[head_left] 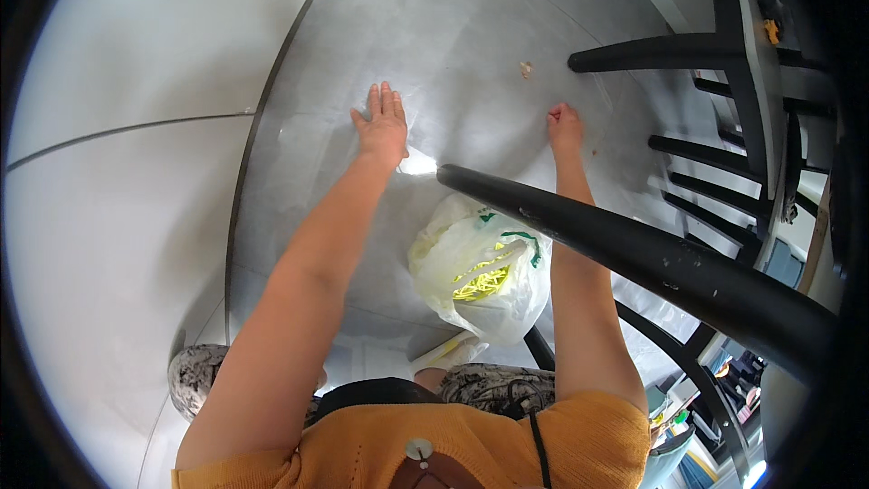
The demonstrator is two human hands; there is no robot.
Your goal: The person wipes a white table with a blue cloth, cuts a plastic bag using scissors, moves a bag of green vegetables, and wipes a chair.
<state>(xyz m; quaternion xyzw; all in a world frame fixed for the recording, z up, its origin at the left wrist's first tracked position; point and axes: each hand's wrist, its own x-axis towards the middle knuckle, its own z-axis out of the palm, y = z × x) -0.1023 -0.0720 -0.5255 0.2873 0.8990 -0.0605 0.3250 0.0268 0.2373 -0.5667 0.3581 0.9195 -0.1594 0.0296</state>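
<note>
My left hand (383, 129) reaches out over the grey floor (362, 27) with its fingers spread, palm down, and nothing in it. Beyond the black leg, my right hand (565, 127) is closed, its fingers curled in. What those fingers hold, if anything, is hidden. A small brownish scrap (526, 69) lies on the floor, ahead and a little left of the right hand. Between my forearms stands a white translucent plastic bag (520, 303) with green marks. Bright yellow-green thin strips (482, 284) show through its opening.
A thick black furniture leg (634, 240) slants across the view, in front of my right forearm. Black chair legs (652, 52) and rungs crowd the right side. At the left rises a pale tiled surface (118, 54). A tiny dark speck (594, 152) lies right of my right hand.
</note>
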